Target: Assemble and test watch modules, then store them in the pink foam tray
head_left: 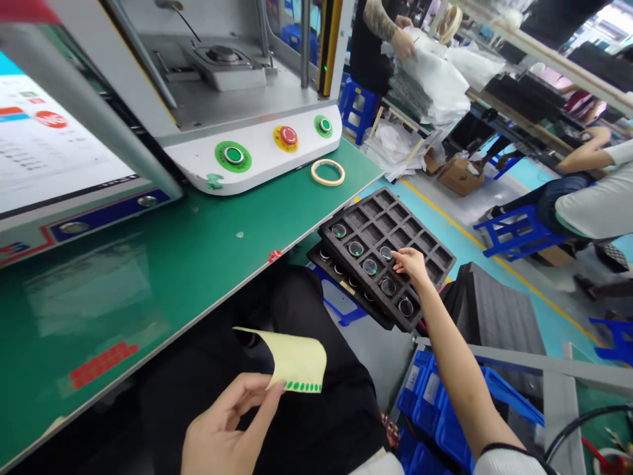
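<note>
My left hand (225, 422) pinches a curled yellow backing sheet (291, 359) with a row of small green dot stickers along its lower edge, held over my lap. My right hand (410, 262) reaches out to a black foam tray (425, 241) of square cells, fingertips pressed on a round lens-like part (386, 253). Several such round parts sit in the tray's near cells, some with a green dot. A second black tray (316, 254) lies under the first.
A green bench (173, 264) holds a white press machine (257, 155) with green and red buttons, a tape ring (327, 172) and a screen (44, 145). Blue bins (435, 402) and grey foam (494, 310) stand at right. Other people work beyond.
</note>
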Action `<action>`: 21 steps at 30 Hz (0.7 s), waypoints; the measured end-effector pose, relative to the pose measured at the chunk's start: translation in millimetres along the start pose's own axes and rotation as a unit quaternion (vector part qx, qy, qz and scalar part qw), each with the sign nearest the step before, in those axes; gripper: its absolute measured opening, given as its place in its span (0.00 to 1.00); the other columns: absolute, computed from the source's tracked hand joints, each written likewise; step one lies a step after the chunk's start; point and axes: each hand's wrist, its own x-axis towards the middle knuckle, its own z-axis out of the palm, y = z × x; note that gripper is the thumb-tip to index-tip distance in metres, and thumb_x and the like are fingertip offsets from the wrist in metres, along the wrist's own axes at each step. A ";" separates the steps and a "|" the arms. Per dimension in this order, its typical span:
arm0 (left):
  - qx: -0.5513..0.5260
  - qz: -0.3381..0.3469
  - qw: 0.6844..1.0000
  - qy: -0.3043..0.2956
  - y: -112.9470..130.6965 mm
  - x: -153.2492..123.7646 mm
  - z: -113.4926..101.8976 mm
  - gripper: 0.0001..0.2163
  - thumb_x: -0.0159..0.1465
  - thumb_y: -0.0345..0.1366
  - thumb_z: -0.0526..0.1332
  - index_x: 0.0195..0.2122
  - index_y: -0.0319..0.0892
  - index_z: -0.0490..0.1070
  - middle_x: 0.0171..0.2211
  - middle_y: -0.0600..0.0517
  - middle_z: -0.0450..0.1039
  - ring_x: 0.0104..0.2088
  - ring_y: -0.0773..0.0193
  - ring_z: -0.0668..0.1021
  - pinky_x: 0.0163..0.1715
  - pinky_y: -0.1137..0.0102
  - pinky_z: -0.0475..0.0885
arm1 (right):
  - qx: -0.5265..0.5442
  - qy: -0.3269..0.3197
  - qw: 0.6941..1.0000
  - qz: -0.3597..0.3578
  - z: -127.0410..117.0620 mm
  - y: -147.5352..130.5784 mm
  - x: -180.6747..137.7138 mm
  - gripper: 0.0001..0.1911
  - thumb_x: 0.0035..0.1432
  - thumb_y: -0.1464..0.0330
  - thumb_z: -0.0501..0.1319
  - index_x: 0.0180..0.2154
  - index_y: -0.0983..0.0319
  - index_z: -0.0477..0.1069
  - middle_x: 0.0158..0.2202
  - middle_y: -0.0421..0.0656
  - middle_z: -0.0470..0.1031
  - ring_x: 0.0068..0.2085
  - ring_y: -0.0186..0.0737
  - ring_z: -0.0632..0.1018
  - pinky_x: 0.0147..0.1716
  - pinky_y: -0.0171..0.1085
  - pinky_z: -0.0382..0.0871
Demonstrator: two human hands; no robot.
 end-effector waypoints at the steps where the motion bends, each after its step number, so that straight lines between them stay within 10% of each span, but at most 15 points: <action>1: -0.018 0.001 1.000 0.014 1.4 -2.6 -0.6 0.15 0.50 0.48 0.71 0.29 0.43 0.75 0.26 0.53 0.80 0.30 0.64 0.82 0.29 0.84 0.74 | 0.010 0.014 0.999 -0.035 3.4 -6.3 -12.7 0.12 0.66 0.62 0.59 0.42 0.66 0.70 0.34 0.40 0.74 0.29 0.30 0.75 0.29 0.32 0.73; 7: -0.128 0.030 0.990 0.045 11.5 -14.8 -4.9 0.14 0.53 0.46 0.70 0.26 0.41 0.73 0.28 0.50 0.79 0.31 0.60 0.83 0.35 0.73 0.79 | 0.076 -0.075 0.961 -0.254 46.7 -58.7 -163.7 0.06 0.55 0.66 0.65 0.32 0.62 0.73 0.32 0.41 0.76 0.34 0.37 0.77 0.36 0.36 0.74; 11: -0.141 0.042 0.988 0.049 16.3 -24.2 -8.9 0.12 0.56 0.43 0.68 0.26 0.40 0.72 0.27 0.49 0.80 0.28 0.61 0.82 0.32 0.72 0.79 | 0.098 -0.184 0.864 -0.458 62.9 -95.5 -244.0 0.08 0.57 0.75 0.63 0.40 0.61 0.73 0.37 0.45 0.78 0.40 0.39 0.78 0.39 0.38 0.75; 21: -0.215 0.015 0.976 -0.023 11.4 -36.5 -15.5 0.12 0.57 0.44 0.67 0.29 0.38 0.79 0.28 0.48 0.81 0.28 0.58 0.83 0.35 0.68 0.81 | 0.049 -0.099 0.835 -0.539 65.9 -114.5 -268.6 0.10 0.59 0.77 0.61 0.40 0.59 0.74 0.34 0.42 0.81 0.35 0.37 0.80 0.40 0.42 0.77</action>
